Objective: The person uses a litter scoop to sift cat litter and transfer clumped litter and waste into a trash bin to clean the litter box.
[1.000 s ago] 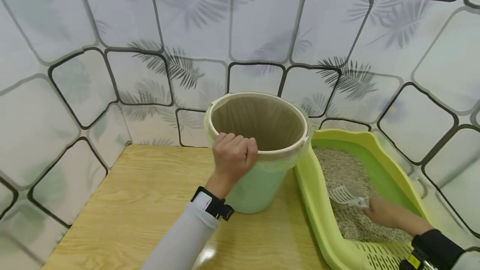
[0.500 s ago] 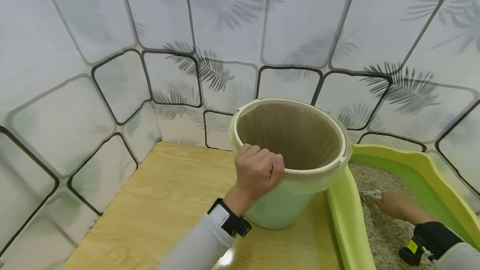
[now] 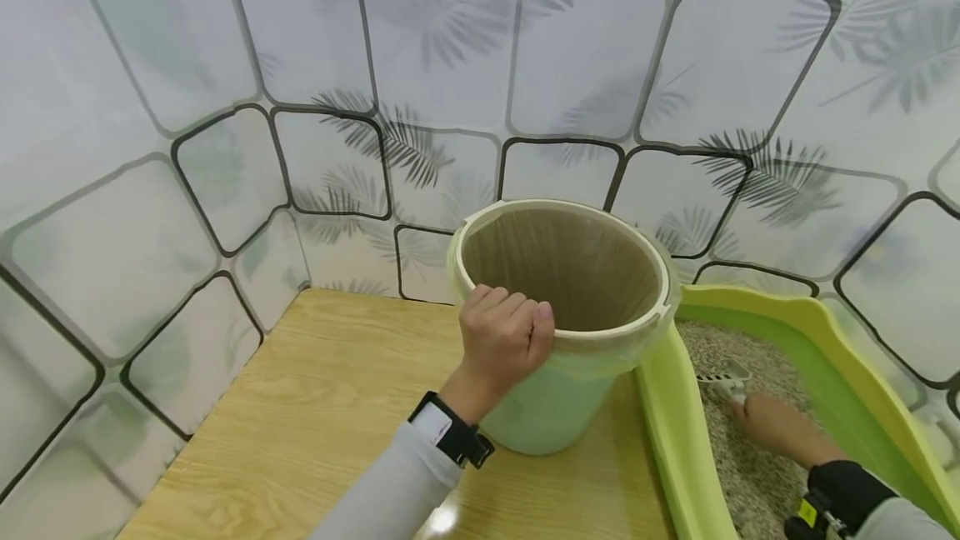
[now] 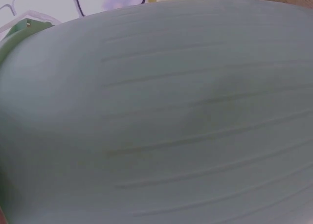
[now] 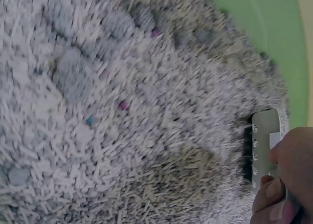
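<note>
My left hand [image 3: 504, 332] grips the near rim of a pale green trash bin [image 3: 551, 415], fingers over the edge. A thin bag lines the bin, and its deeper inside is hidden. Only the bin's ribbed wall [image 4: 195, 111] fills most of the left wrist view. To the right, my right hand [image 3: 776, 423] holds a slotted litter scoop [image 3: 726, 375] by its handle, inside a green litter box [image 3: 678, 432]. In the right wrist view the scoop [image 5: 264, 136] stands tilted with its edge in the litter [image 5: 161, 82], near the box wall.
Several grey clumps [image 5: 73, 75] and a few coloured specks lie in the litter. The bin stands against the box's left side on a wooden table [image 3: 315, 407]. Patterned curtain-like walls [image 3: 450, 40] rise behind and at both sides.
The scoop, whose slotted face was turned up a second ago, has tipped and moved within the litter. The head view has swung left. My left hand keeps its grip on the bin's rim.
</note>
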